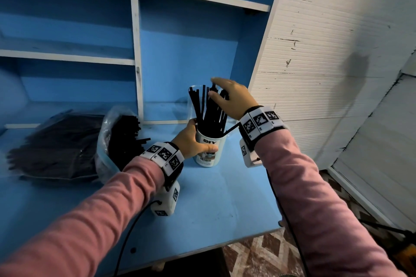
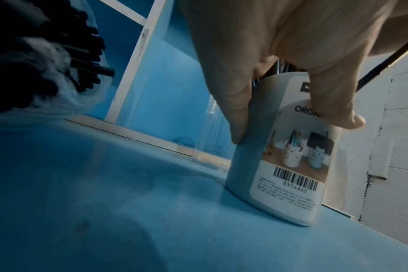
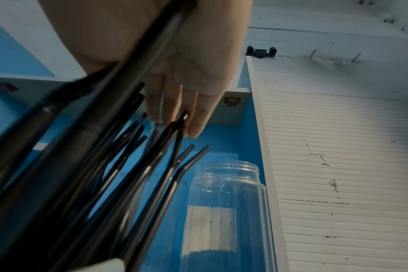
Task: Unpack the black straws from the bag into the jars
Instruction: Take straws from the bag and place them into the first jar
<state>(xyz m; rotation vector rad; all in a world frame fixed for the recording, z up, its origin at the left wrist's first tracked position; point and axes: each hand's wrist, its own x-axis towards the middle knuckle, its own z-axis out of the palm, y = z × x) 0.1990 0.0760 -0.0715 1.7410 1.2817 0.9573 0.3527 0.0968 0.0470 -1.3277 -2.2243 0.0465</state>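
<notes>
A white jar with a DIY label stands on the blue table, full of upright black straws. My left hand grips the jar around its side, thumb in front. My right hand hovers over the straws with straight fingers touching their tops; one straw leans out towards my right wrist. To the left, an opened clear plastic bag lies with black straw ends sticking out of its mouth.
An empty clear jar stands just behind the white one, against the shelf unit's right wall. A sealed pack of black straws lies at far left. Blue shelves rise behind; the table edge runs close at front right.
</notes>
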